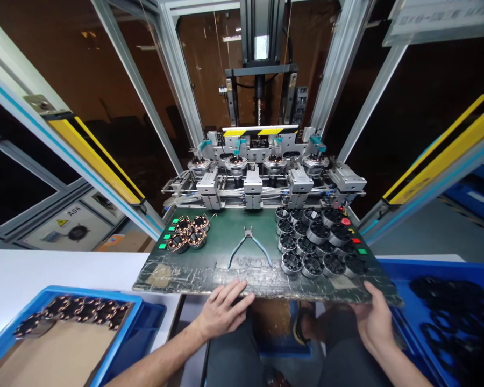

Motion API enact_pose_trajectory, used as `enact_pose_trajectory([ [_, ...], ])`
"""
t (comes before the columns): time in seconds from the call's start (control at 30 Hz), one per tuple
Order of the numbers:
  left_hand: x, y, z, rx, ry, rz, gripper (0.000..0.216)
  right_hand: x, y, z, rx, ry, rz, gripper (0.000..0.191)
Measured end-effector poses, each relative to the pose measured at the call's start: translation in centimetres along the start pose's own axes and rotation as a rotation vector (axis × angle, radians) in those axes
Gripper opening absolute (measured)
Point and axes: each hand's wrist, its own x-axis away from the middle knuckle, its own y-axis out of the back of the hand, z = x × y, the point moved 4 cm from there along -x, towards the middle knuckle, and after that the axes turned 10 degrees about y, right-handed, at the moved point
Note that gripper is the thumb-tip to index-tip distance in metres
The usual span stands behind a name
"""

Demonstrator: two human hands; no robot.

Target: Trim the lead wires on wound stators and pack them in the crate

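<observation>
My left hand [222,310] rests with fingers stretched out on the near edge of the green work mat [226,236]. My right hand [374,319] curls its fingers over the mat's near right edge. Blue-handled cutters [249,247] lie in the middle of the mat. Several copper-wound stators [187,232] sit at the mat's left. Several black and silver round motor housings [317,242] are packed on the right. Behind the mat stands a fixture [262,172] holding a row of wound stators.
A blue tray [64,328] at lower left holds more copper-wound stators on cardboard. A blue bin [447,317] at right holds dark parts. Yellow light-curtain bars [100,161] flank the machine opening. Green buttons [166,236] and red buttons [349,228] sit at the mat's sides.
</observation>
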Motion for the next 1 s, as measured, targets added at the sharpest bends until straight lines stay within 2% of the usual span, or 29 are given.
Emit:
enact_pose_trajectory([
  [0.23, 0.37, -0.31, 0.09, 0.020, 0.007, 0.000, 0.062, -0.19, 0.23, -0.15, 0.005, -0.019, 0.003, 0.066],
  [0.37, 0.27, -0.28, 0.05, -0.001, -0.002, -0.009, 0.065, -0.19, 0.25, -0.09, 0.001, -0.021, 0.014, 0.065],
  [1.0, -0.27, 0.09, 0.01, 0.053, 0.017, -0.029, 0.053, -0.08, -0.15, 0.27, -0.021, 0.009, 0.018, 0.064],
])
